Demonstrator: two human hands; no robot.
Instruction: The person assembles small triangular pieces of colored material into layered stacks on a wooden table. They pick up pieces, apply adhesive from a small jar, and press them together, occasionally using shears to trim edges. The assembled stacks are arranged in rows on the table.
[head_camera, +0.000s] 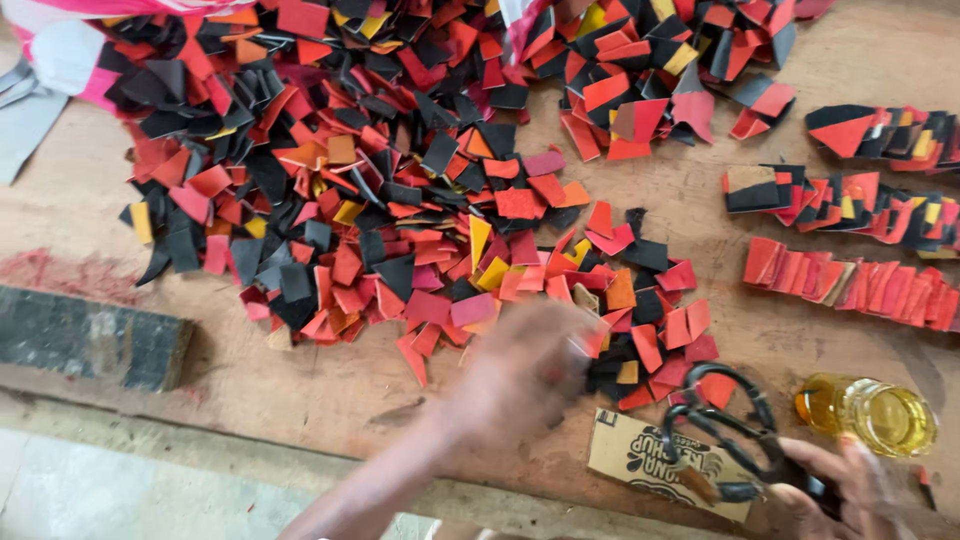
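Observation:
A big heap of red, black, orange and yellow cut scraps (400, 190) covers a wooden board (330, 390). My left hand (520, 372) is blurred with motion at the heap's near edge, over red and black pieces; whether it grips a scrap is unclear. At the lower right, my right hand (845, 490) holds black-handled scissors (735, 440), whose handles lie over a piece of printed cardboard (640, 458).
Three rows of overlapped scraps (850, 280) lie at the right. A small glass jar of yellow liquid (872, 415) stands beside the scissors. A dark wooden block (90, 340) sits at the left edge. Pale floor (120, 490) shows below the board.

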